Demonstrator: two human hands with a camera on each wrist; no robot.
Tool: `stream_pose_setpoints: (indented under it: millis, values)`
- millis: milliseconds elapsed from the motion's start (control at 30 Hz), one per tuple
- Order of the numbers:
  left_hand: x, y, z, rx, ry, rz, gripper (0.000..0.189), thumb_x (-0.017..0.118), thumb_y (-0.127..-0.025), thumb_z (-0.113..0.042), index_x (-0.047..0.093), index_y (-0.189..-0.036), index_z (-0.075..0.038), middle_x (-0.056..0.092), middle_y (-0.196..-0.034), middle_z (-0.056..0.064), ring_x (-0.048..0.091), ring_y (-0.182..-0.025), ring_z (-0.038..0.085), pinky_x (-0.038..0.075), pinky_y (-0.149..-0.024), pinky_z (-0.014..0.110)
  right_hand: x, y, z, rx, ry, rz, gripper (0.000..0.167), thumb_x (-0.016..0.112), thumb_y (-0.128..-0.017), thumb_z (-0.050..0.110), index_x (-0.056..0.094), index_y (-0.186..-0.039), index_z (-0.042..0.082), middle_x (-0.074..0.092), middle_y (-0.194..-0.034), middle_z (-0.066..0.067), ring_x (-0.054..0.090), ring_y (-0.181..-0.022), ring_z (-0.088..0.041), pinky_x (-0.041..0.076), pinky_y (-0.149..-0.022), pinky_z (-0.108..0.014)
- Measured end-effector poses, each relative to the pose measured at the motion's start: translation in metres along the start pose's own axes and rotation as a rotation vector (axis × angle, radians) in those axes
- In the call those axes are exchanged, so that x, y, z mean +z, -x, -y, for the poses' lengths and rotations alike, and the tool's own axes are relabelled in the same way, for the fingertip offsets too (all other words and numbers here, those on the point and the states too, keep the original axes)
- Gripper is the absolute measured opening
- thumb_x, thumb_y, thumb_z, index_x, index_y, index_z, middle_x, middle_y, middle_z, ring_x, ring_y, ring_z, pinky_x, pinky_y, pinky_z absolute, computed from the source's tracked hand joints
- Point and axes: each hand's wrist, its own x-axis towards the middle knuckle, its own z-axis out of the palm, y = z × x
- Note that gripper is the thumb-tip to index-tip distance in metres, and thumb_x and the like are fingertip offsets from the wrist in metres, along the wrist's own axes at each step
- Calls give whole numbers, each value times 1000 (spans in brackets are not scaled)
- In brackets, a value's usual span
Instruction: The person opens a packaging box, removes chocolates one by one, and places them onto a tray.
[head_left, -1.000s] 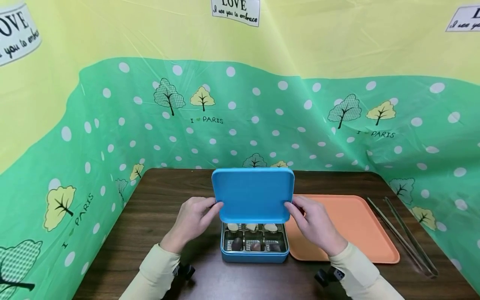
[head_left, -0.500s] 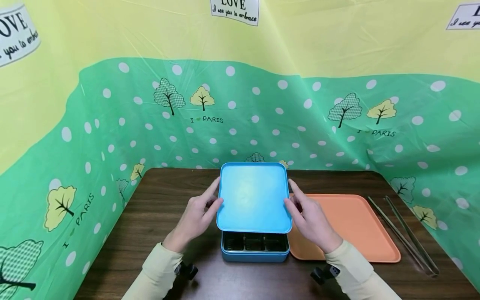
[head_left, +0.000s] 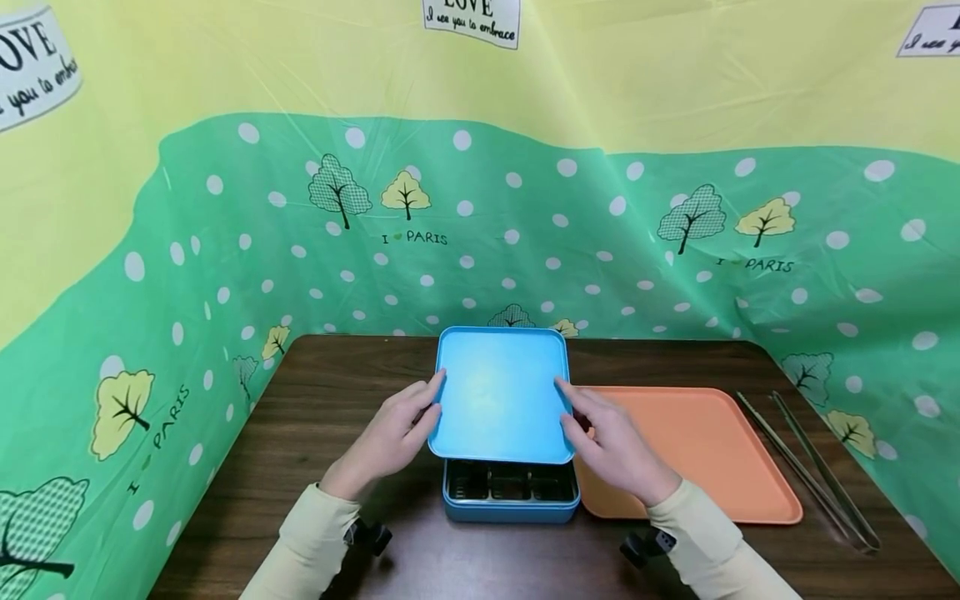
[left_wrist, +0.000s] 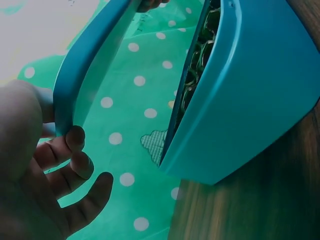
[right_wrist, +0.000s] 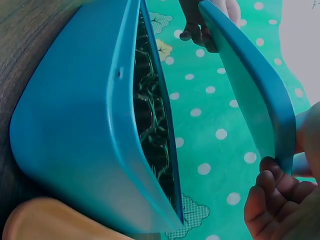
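A flat blue lid (head_left: 501, 396) hangs above and behind a blue tin box (head_left: 512, 512), apart from it. My left hand (head_left: 386, 437) grips the lid's left edge, with thumb and forefinger on it. At the opposite edge, my right hand (head_left: 618, 446) holds the lid between thumb and fingers. In both wrist views a gap shows between the lid (left_wrist: 85, 70) and the open box (right_wrist: 75, 110), and the fingers curl under the lid's rim. Inside the box, the front row of dark compartments (head_left: 510, 487) shows; the lid hides the rear ones from the head view.
An orange tray (head_left: 697, 450) lies right of the box, partly behind my right hand. Beyond it rest long metal tongs (head_left: 813, 475). All stand on a dark wooden table (head_left: 255, 492), with a green and yellow patterned cloth (head_left: 465, 192) behind.
The lid has tilted: its broad, bright face now shows, and it covers the rear compartments and their pale pieces from the head view. Over the last half second it has shifted slightly left.
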Motion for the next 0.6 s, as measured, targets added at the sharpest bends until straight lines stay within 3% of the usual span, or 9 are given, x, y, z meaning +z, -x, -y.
stream_pose_setpoints:
  millis: [300, 600]
  values:
    - [-23, 17, 6, -68, -99, 33, 50, 54, -110, -10, 44, -157, 0, 42, -81, -9, 37, -68, 4, 40, -60, 22, 15, -14, 18, -16, 88, 94, 52, 63, -103, 9, 52, -152, -3, 43, -73, 11, 38, -60, -1, 38, -52, -21]
    - [-54, 46, 21, -154, -196, 87, 50, 54, -110, -13, 45, -158, -1, 42, -82, -12, 40, -71, 4, 42, -66, 24, 45, -31, 47, -21, 115, 203, 52, 61, -103, 12, 51, -150, -9, 50, -77, 8, 38, -60, -3, 38, -49, -22]
